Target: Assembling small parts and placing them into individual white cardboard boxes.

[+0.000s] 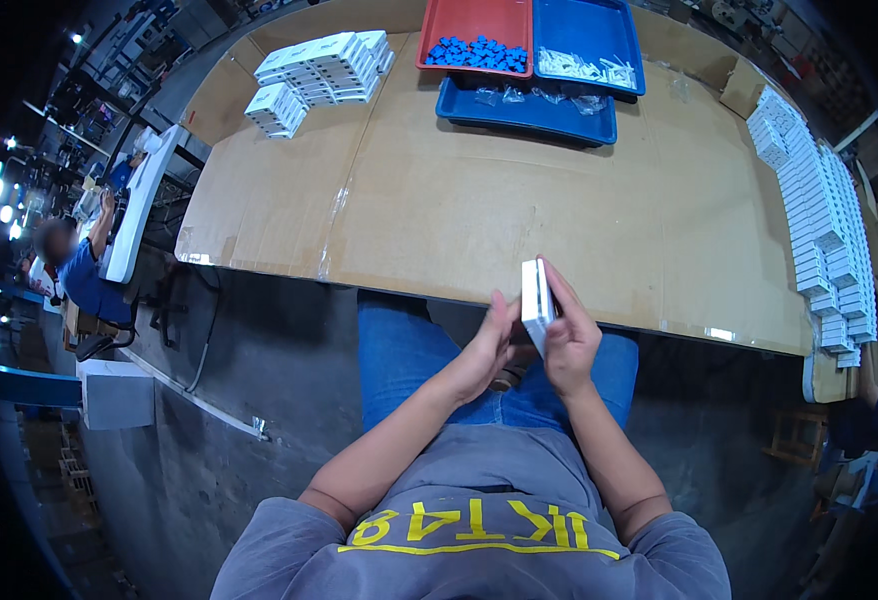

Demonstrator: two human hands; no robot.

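Observation:
A thin white box (533, 304) is held upright on its edge just past the near edge of the table, above my lap. My right hand (571, 348) is closed around it, fingers along its far right side and thumb against the near face. Beside its lower left side is my left hand (481, 352), slightly blurred, with the thumb raised and apart from the fingers. The left fingertips reach close to the box's lower edge; whether they touch it I cannot tell.
Stacked white boxes (321, 68) stand at the far left, and long rows of similar boxes (817, 215) line the right edge. At the back are a red tray (474, 18) of blue pieces, a blue tray (587, 30) of white pieces and a lower blue tray (524, 122) with clear bags. A person (89, 270) sits at the left.

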